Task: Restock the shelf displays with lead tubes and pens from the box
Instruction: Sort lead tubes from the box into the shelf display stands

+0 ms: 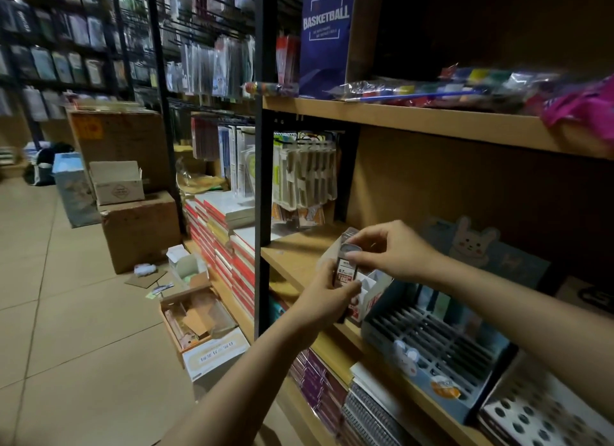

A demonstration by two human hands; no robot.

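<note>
The left hand (pixel 327 287) is gripping an upright lead tube (pixel 345 272) from below while the right hand (pixel 392 249) is pinching its top, directly above the small display box (pixel 370 299) on the shelf (pixel 299 256).

The left hand (pixel 327 292) is covering the lower part of the small lead box (pixel 345 272), and its print is too small to read. The pink packet (pixel 584 110) is getting cut off by the right edge, and the far hanging packets (pixel 50 53) at the upper left are looking blurred.
</note>
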